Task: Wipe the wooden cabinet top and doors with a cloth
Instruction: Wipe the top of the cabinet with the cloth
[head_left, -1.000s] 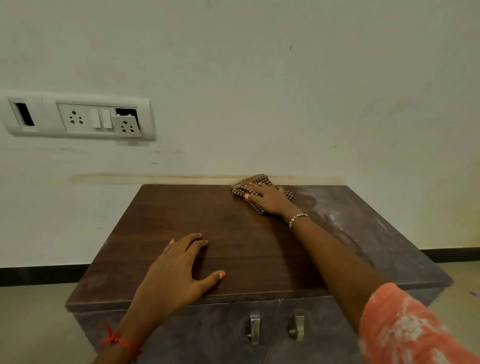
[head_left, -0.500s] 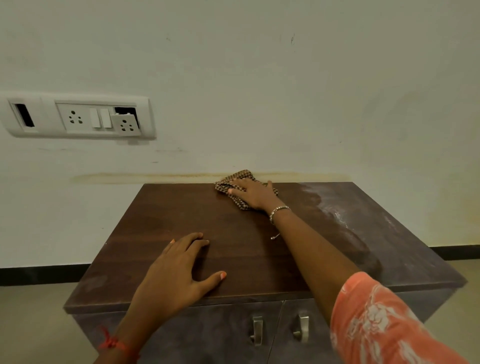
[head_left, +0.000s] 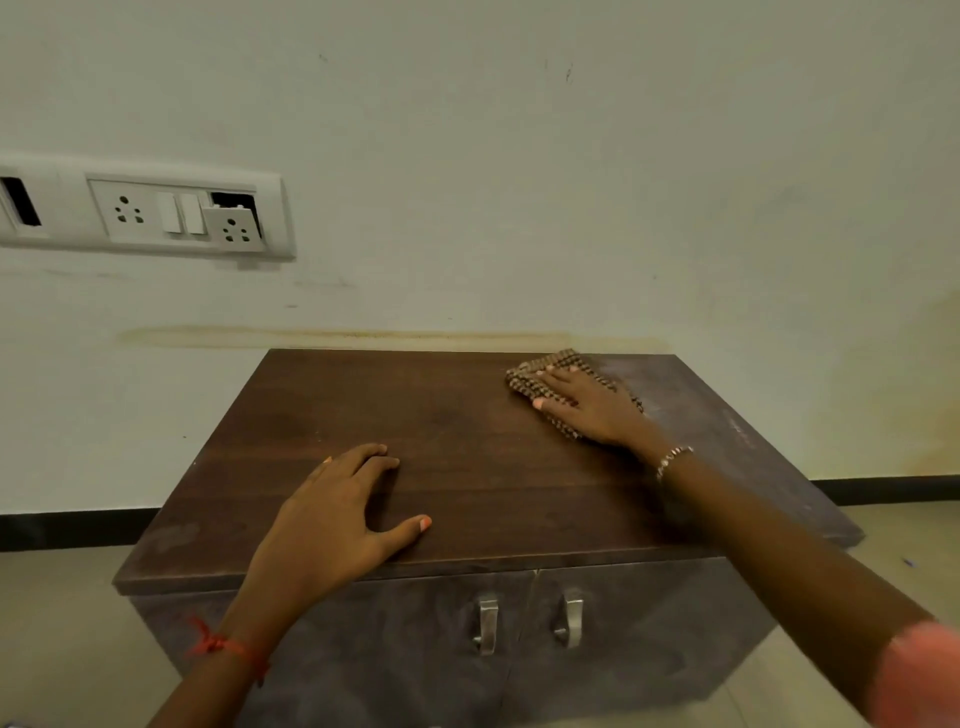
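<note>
Cloth (head_left: 525, 382) lies at the back right of the cabinet top (head_left: 467, 426), close to the rear edge. We see the right hand (head_left: 587, 408) flat on it, fingers straight and pressing down, not curled round it. Left hand (head_left: 332, 514) rests near the cabinet's front edge, left of centre, palm down, fingers spread, holding nothing; it looks like a brace. We judge the step as wiping the top, partly done: wood left of the cloth looks dark and clean, while a pale dusty patch (head_left: 727, 415) covers the top's right side, just beside the cloth. The next move likely calls for sweeping the cloth rightward and forward over that patch with even pressure, then moving on to the doors (head_left: 415, 634) below the top, which look greyish and, we'd say, not yet wiped. Two metal handles (head_left: 488, 623) sit at the middle of the doors and the cloth will need to work around them. The left hand covers part of the top and would need lifting to wipe there. Behind the cabinet is a stained wall (head_left: 519, 182), with a socket panel (head_left: 182, 213) above and to the cabinet's left, one socket module hanging loose. A black skirting (head_left: 67, 527) and tiled floor (head_left: 62, 623) lie around the cabinet's base. Nothing else is on top.
</note>
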